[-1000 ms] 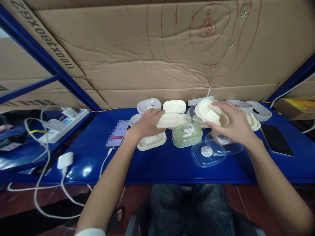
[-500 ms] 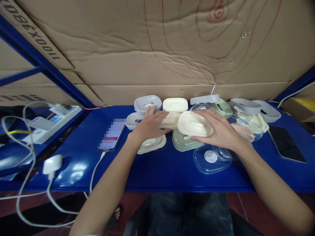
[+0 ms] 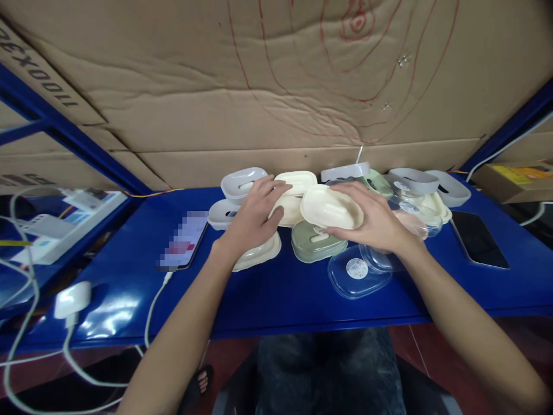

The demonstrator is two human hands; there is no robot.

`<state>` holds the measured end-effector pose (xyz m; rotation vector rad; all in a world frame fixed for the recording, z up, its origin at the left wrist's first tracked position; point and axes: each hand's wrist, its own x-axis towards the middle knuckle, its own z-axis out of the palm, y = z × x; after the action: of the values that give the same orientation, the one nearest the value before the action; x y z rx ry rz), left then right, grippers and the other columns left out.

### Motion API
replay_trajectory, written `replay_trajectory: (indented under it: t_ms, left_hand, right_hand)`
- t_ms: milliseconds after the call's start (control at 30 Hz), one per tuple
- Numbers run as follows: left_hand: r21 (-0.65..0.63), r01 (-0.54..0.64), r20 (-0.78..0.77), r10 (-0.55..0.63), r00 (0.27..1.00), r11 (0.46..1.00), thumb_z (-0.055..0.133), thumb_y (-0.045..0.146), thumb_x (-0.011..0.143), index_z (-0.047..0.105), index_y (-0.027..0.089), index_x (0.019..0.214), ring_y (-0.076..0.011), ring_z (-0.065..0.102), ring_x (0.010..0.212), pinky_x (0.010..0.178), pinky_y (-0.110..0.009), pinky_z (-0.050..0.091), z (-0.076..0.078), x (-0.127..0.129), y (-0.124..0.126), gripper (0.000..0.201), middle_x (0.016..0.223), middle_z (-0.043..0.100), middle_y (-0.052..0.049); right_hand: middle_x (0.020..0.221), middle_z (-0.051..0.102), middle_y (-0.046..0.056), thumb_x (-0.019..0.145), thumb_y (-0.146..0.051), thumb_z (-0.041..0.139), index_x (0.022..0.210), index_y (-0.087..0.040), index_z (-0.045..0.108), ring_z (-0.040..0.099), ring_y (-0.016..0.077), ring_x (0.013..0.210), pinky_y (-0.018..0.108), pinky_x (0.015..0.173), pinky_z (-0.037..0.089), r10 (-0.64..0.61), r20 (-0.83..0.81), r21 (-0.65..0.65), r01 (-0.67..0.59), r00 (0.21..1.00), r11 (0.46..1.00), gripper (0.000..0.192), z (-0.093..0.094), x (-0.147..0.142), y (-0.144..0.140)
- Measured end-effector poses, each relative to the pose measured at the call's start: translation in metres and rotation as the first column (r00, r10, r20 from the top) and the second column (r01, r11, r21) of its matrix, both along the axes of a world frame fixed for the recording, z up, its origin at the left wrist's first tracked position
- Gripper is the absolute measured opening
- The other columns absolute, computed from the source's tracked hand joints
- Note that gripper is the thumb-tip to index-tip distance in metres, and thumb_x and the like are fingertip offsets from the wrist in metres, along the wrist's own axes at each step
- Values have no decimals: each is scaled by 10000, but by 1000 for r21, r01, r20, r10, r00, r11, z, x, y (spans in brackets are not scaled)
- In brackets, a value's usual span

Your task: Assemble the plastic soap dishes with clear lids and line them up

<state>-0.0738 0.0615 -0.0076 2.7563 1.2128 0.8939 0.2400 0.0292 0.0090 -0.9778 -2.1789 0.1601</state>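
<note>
My right hand (image 3: pixel 375 222) grips a cream soap-dish tray (image 3: pixel 330 206) and holds it level above a green soap box (image 3: pixel 317 241). My left hand (image 3: pixel 254 214) lies on another cream soap-dish part (image 3: pixel 287 207) just left of it, fingers spread over its top. Below my left hand rests a cream lid (image 3: pixel 259 257). Two clear lids with round stickers (image 3: pixel 355 273) lie in front of my right wrist on the blue table (image 3: pixel 276 291).
More white, cream, grey and green soap boxes (image 3: pixel 417 190) crowd the table's back edge against a cardboard wall (image 3: pixel 268 86). A phone on a cable (image 3: pixel 181 242) lies at left, a dark phone (image 3: pixel 478 238) at right. Power strips and cables (image 3: pixel 47 230) sit far left.
My right hand has carried the cream tray from the right pile leftward, turned it level and brought it over the green box, close to my left hand. The view has shifted slightly right.
</note>
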Motion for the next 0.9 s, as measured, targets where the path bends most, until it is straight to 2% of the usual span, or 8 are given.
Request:
replay_trajectory:
  t_ms: [133, 233, 333, 500, 567, 667, 767, 900]
  left_hand:
    - [8, 13, 127, -14, 992, 1000, 405, 295, 1146, 628, 218, 1464, -314, 562, 1517, 1323, -590, 429, 13, 28, -18, 396, 1490, 707, -123]
    - [-1, 59, 102, -59, 993, 998, 441, 307, 1151, 656, 192, 1406, -323, 592, 1465, 1281, -585, 470, 16, 49, -34, 353, 1433, 730, -131]
    - [-4, 169, 39, -168, 985, 986, 479, 327, 1145, 657, 165, 1405, -341, 581, 1469, 1278, -597, 476, 16, 75, -55, 355, 1430, 724, -158]
    - [6, 328, -65, -327, 943, 945, 591, 560, 1104, 570, 101, 1565, -389, 497, 1567, 1327, -559, 442, 8, 142, -100, 651, 1569, 639, -214]
    - [2, 254, -103, -252, 962, 967, 665, 644, 1044, 535, 32, 1584, -464, 520, 1530, 1289, -594, 467, 0, 169, -112, 826, 1580, 604, -298]
    - [3, 132, -182, -130, 975, 991, 654, 551, 1072, 540, 62, 1579, -514, 595, 1442, 1195, -634, 510, -12, 196, -117, 714, 1523, 622, -341]
    - [27, 118, -195, -111, 975, 993, 640, 429, 1086, 564, 113, 1567, -478, 628, 1391, 1149, -573, 529, -15, 200, -113, 580, 1447, 647, -291]
    - [54, 185, -215, -170, 962, 981, 620, 428, 1098, 553, 123, 1587, -419, 644, 1294, 1126, -544, 532, 1, 169, -108, 581, 1463, 604, -277]
  right_hand:
    - [1433, 755, 112, 898, -509, 878, 1437, -290, 662, 734, 373, 1306, 589, 1138, 589, -52, -78, 65, 57, 996, 996, 620, 4, 4, 0]
    - [1389, 781, 111, 907, -507, 859, 1380, -275, 697, 751, 372, 1262, 592, 1117, 604, -162, -195, 80, 180, 967, 980, 551, 7, 20, 3]
    - [1361, 793, 97, 920, -538, 849, 1351, -282, 713, 763, 362, 1230, 589, 1094, 626, -222, -314, 39, 246, 923, 968, 520, 5, 41, 11]
    - [1275, 807, 90, 942, -575, 853, 1270, -309, 732, 787, 339, 1154, 558, 1019, 659, -217, -477, 28, 262, 852, 965, 440, -6, 59, 28]
    - [1253, 807, 94, 947, -598, 846, 1248, -314, 738, 792, 335, 1130, 556, 995, 665, -223, -503, 31, 275, 835, 961, 428, -9, 59, 32]
    - [1245, 803, 91, 950, -639, 828, 1233, -321, 739, 794, 328, 1128, 556, 1001, 667, -218, -518, 21, 268, 827, 963, 435, -8, 57, 31]
    - [1262, 812, 75, 935, -635, 842, 1229, -323, 743, 796, 308, 1143, 526, 1027, 665, -187, -501, -37, 195, 845, 980, 440, -1, 59, 26]
    - [1268, 827, 80, 912, -527, 877, 1210, -279, 763, 792, 255, 1114, 411, 972, 652, -175, -511, -147, 115, 842, 982, 404, 8, 71, 23]
